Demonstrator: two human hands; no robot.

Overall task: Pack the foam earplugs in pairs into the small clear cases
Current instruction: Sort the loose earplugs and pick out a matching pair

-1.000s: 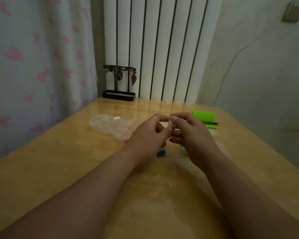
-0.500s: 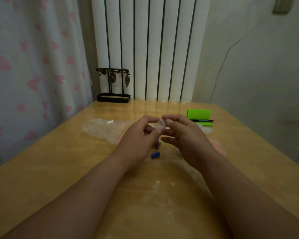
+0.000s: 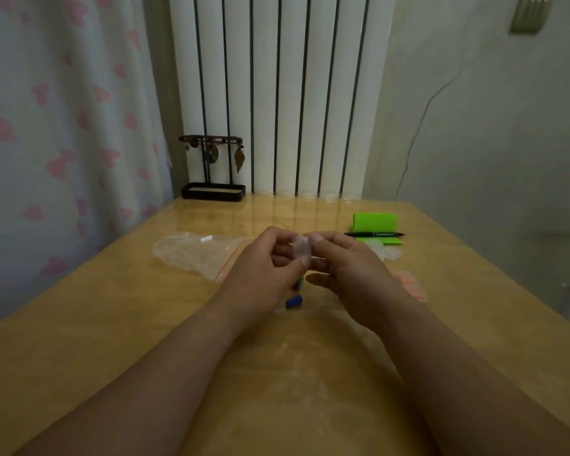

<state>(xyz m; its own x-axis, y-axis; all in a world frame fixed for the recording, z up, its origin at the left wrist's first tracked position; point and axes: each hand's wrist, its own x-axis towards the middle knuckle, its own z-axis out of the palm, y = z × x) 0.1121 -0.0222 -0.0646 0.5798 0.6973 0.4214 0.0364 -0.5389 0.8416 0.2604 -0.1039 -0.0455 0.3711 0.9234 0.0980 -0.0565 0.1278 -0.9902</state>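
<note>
Both hands meet above the middle of the wooden table [image 3: 112,324]. My left hand [image 3: 264,274] and my right hand [image 3: 349,274] pinch a small clear case [image 3: 301,247] between their fingertips. A blue earplug [image 3: 293,301] lies on the table just below my left hand. Another bit of blue and green peeks out at the edge of my left hand, mostly hidden. Several pink earplugs [image 3: 410,286] lie to the right of my right hand. More clear cases [image 3: 387,253] sit behind my right hand, partly hidden.
A clear zip bag [image 3: 198,253] lies left of the hands. Green sticky notes [image 3: 374,223] and a black pen [image 3: 374,234] sit at the back right. A black jewellery stand [image 3: 213,189] is at the far edge by the radiator. A curtain hangs to the left.
The view has shifted slightly. The hands keep pinching the clear case in about the same spot, and the blue earplug has come more into sight below my left hand.
</note>
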